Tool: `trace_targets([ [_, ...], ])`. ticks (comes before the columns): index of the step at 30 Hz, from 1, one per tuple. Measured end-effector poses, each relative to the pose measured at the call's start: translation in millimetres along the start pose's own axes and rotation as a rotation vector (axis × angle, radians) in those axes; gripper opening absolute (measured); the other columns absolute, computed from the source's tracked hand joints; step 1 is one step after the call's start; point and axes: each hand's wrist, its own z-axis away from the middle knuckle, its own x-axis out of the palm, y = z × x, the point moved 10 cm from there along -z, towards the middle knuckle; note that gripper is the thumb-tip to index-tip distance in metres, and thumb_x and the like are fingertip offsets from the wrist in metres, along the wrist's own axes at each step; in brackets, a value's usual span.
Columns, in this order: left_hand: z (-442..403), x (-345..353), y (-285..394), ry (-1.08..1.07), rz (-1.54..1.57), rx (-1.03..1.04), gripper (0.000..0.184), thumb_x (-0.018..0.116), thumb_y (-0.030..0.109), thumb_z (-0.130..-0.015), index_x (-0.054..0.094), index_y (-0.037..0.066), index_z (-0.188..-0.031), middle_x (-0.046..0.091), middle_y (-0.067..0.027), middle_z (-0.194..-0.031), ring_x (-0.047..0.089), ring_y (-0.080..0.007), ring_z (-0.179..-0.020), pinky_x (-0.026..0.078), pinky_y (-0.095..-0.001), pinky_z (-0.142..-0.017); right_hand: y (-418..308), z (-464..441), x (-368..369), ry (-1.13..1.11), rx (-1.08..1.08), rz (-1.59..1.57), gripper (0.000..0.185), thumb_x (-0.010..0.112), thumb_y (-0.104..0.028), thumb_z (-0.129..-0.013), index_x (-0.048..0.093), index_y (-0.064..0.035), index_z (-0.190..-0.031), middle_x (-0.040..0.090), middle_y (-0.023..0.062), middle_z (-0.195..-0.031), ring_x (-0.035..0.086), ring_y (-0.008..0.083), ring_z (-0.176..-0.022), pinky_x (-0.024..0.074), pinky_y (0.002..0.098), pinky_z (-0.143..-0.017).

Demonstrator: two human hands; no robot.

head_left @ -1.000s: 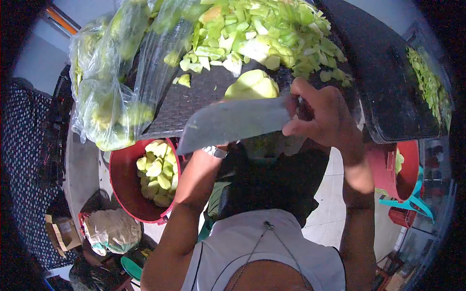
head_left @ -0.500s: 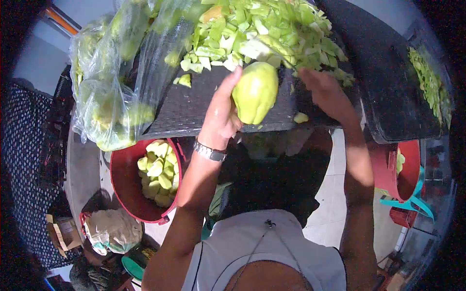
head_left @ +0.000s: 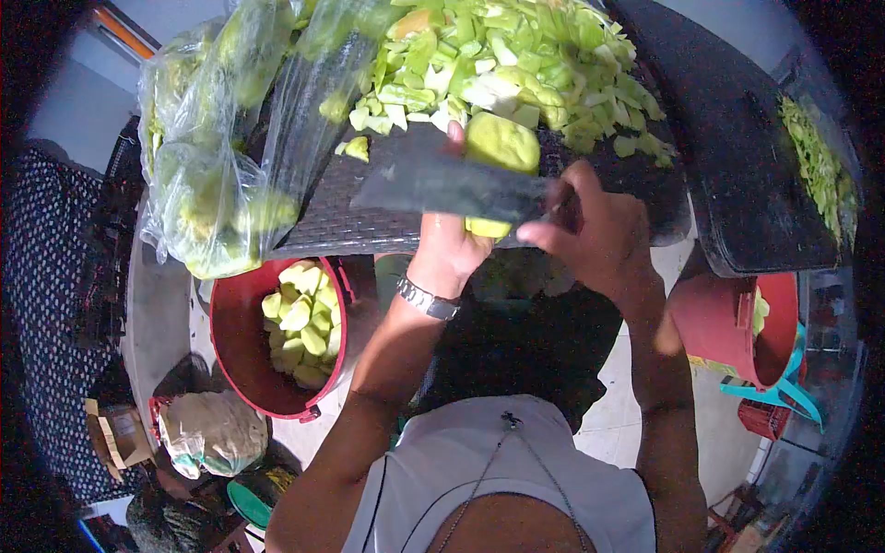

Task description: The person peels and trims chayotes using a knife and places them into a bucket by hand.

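My left hand (head_left: 449, 247) is wrapped round a pale green chayote (head_left: 502, 143) and keeps it above the front part of the dark woven tabletop (head_left: 346, 207). A wide-bladed knife (head_left: 433, 187), smeared by motion, passes in front of the chayote and hides its middle. Its handle end is in my right hand (head_left: 604, 230), whose fingers are closed round it. Whether the blade touches the chayote I cannot tell. Just beyond both hands lies a heap of green peelings and cut pieces (head_left: 442, 64).
Clear plastic bags of chayotes (head_left: 217, 203) stand at the table's left. Below it, a red bucket (head_left: 221, 336) holds peeled pieces; another red bucket (head_left: 710, 323) is at right. More green scraps (head_left: 811, 166) lie on a dark surface (head_left: 737, 166) at far right.
My right hand has come left and toward me, bringing the knife blade across the chayote. My left hand has shifted slightly right, and the chayote has turned in it.
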Motion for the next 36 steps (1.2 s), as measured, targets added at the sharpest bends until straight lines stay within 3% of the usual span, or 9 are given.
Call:
trace_targets([
  [5,3.5,6.2,-7.4,-0.072,-0.049,-0.051,0.059,0.056,0.059,-0.096,0.062,0.007,-0.123,0.071,-0.0112,-0.111,0.071,-0.0275,-0.098,0.059,-0.0425,-0.086,-19.2,6.2,5.2,0.067,-0.170,0.076,0.060,0.084,-0.051,-0.073,0.051,-0.0068,-0.095,0.064,0.0065,-0.063,0.069,0.0297,-0.058,0.0535,0.0422,-0.054],
  [15,4.9,-6.6,0.4,-0.014,-0.158,0.061,0.061,0.052,0.063,-0.097,0.062,0.010,-0.125,0.070,-0.0110,-0.117,0.070,-0.0252,-0.099,0.057,-0.0403,-0.088,-14.8,-5.1,7.2,-0.008,-0.174,0.104,0.062,0.079,-0.060,-0.074,0.055,-0.0065,-0.094,0.060,0.0087,-0.060,0.067,0.0319,-0.058,0.0524,0.0432,-0.055],
  [17,7.9,-18.1,9.9,0.118,-0.282,0.154,0.057,0.046,0.059,-0.102,0.053,0.009,-0.129,0.068,-0.0100,-0.104,0.071,-0.0264,-0.079,0.060,-0.0390,-0.062,5.3,-16.7,5.3,-0.052,-0.135,0.077,0.062,0.076,-0.062,-0.077,0.057,-0.0066,-0.095,0.061,0.0109,-0.061,0.067,0.0347,-0.060,0.0527,0.0444,-0.058],
  [18,8.5,-13.3,5.5,0.014,-0.237,0.048,0.057,0.037,0.059,-0.104,0.048,0.010,-0.133,0.068,-0.0116,-0.104,0.070,-0.0284,-0.073,0.057,-0.0374,-0.053,18.6,-20.1,3.8,-0.042,-0.094,0.063,0.061,0.075,-0.063,-0.078,0.058,-0.0068,-0.096,0.061,0.0118,-0.062,0.067,0.0357,-0.061,0.0525,0.0450,-0.059],
  [19,5.1,-18.2,8.5,0.067,-0.273,0.044,0.060,0.031,0.059,-0.105,0.050,0.008,-0.131,0.068,-0.0122,-0.103,0.070,-0.0288,-0.074,0.057,-0.0362,-0.052,32.0,-26.3,1.9,-0.026,-0.061,0.055,0.060,0.074,-0.063,-0.079,0.058,-0.0070,-0.097,0.061,0.0128,-0.063,0.067,0.0367,-0.062,0.0523,0.0455,-0.060],
  [24,4.2,-17.4,13.4,-0.010,-0.234,-0.009,0.062,0.035,0.063,-0.103,0.056,0.008,-0.125,0.070,-0.0105,-0.101,0.071,-0.0260,-0.074,0.057,-0.0357,-0.051,20.6,-30.6,2.4,-0.034,-0.079,0.139,0.059,0.072,-0.060,-0.082,0.058,-0.0061,-0.099,0.063,0.0148,-0.068,0.067,0.0369,-0.066,0.0516,0.0463,-0.062],
  [29,18.0,-18.4,12.2,0.139,-0.321,0.041,0.065,0.039,0.067,-0.100,0.056,0.009,-0.126,0.071,-0.0107,-0.099,0.071,-0.0235,-0.072,0.057,-0.0359,-0.048,12.2,-40.2,4.2,-0.113,-0.122,0.090,0.061,0.067,-0.061,-0.087,0.060,-0.0024,-0.101,0.068,0.0186,-0.079,0.068,0.0391,-0.076,0.0527,0.0462,-0.069],
  [32,11.9,-17.4,26.0,0.056,-0.316,0.021,0.067,0.039,0.068,-0.100,0.055,0.009,-0.127,0.071,-0.0120,-0.099,0.071,-0.0248,-0.069,0.056,-0.0336,-0.049,82.9,-55.6,-2.5,-0.036,0.139,0.181,0.059,0.061,-0.059,-0.093,0.063,-0.0011,-0.103,0.068,0.0212,-0.081,0.068,0.0407,-0.079,0.0519,0.0458,-0.075],
  [36,5.6,-19.8,18.8,0.116,-0.327,0.009,0.069,0.038,0.068,-0.100,0.054,0.006,-0.128,0.070,-0.0133,-0.098,0.071,-0.0254,-0.068,0.055,-0.0335,-0.049,79.0,-52.5,4.9,-0.024,0.015,0.023,0.057,0.058,-0.057,-0.096,0.065,-0.0006,-0.103,0.067,0.0220,-0.080,0.068,0.0403,-0.081,0.0511,0.0451,-0.078],
])
